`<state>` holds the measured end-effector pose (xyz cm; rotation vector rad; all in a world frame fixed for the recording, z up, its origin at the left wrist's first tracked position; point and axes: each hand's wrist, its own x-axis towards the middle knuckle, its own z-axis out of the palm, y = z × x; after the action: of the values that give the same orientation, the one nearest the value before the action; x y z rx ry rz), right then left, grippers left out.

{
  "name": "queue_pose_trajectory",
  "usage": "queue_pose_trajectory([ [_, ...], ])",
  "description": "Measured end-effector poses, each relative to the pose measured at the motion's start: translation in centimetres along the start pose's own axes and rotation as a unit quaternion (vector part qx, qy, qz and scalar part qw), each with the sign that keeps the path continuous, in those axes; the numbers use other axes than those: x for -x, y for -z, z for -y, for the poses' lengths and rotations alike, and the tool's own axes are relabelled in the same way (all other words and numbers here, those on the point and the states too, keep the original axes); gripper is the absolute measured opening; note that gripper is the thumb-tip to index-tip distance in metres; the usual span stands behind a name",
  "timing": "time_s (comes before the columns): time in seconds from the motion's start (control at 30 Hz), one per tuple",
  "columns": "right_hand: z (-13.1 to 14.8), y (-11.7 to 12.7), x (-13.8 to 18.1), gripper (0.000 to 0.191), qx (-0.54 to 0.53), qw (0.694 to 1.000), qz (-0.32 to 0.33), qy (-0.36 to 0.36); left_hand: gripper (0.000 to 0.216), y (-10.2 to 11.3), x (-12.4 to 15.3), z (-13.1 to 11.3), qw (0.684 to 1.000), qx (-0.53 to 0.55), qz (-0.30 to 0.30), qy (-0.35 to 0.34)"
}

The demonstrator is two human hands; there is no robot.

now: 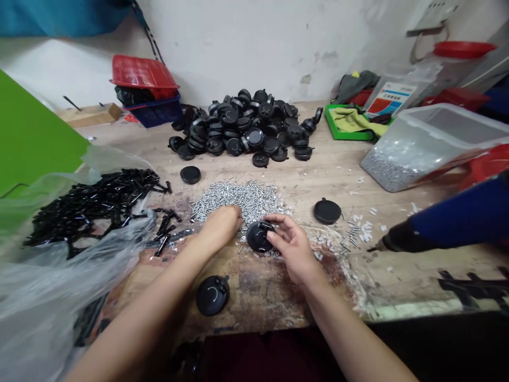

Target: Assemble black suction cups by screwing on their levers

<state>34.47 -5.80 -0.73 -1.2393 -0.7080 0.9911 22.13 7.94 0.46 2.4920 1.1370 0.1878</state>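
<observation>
My right hand (293, 245) grips a round black plastic disc (258, 237) by its right side, thumb across its face and fingers behind the rim. A curved white mark and a small black fitting show on the disc. My left hand (221, 225) is closed at the near edge of a heap of silver screws (242, 197); its fingertips are down among them, and what they pinch is hidden. A similar disc (212, 295) lies near the table's front edge, below the left hand. White plastic bits (324, 244) are scattered right of the right hand.
A pile of black discs (242, 124) stands by the wall. Black plastic parts (95, 204) fill a clear bag at left. Single discs (191, 174) (327, 211) flank the screws. A blue power screwdriver (445, 220) points in from the right, below a clear bin (429, 143).
</observation>
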Motion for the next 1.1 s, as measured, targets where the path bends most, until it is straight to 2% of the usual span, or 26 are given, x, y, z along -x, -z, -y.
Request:
queue_pose_trajectory([
  [0.1, 0.1, -0.2, 0.6, 0.028, -0.041, 0.999, -0.006, 0.010, 0.007, 0.9, 0.2, -0.4, 1.000, 0.022, -0.004, 0.001],
  [0.17, 0.1, -0.2, 1.1, 0.028, -0.057, 0.998, -0.008, 0.020, 0.004, 1.8, 1.5, -1.2, 0.999, 0.045, -0.027, 0.002],
  [0.23, 0.1, -0.1, 1.7, 0.028, -0.063, 0.998, 0.001, 0.029, 0.011, 2.5, 3.6, -2.3, 0.993, 0.086, -0.075, -0.001],
  [0.33, 0.3, 0.0, 2.5, 0.028, -0.053, 0.997, 0.029, 0.040, 0.014, 3.1, 7.1, -4.1, 0.963, 0.186, -0.189, -0.049],
  [0.47, 1.3, -0.6, 3.6, 0.027, -0.033, 0.997, 0.033, 0.061, 0.010, 2.6, 9.7, -5.5, 0.938, 0.206, -0.256, -0.107],
  [0.57, 2.4, -1.2, 4.4, 0.027, -0.018, 0.997, 0.032, 0.070, 0.010, 1.6, 10.0, -5.6, 0.916, 0.216, -0.310, -0.137],
  [0.7, 3.3, -1.8, 5.2, 0.030, -0.008, 0.995, 0.043, 0.085, 0.019, 0.4, 10.2, -5.4, 0.896, 0.214, -0.366, -0.132],
  [0.83, 3.6, -1.8, 5.4, 0.031, 0.003, 0.994, 0.056, 0.098, 0.022, -0.1, 10.7, -5.6, 0.875, 0.244, -0.395, -0.138],
  [1.1, 4.8, -1.0, 5.3, 0.036, 0.065, 0.986, 0.099, 0.119, 0.012, 0.4, 11.6, -6.4, 0.870, 0.312, -0.371, -0.092],
])
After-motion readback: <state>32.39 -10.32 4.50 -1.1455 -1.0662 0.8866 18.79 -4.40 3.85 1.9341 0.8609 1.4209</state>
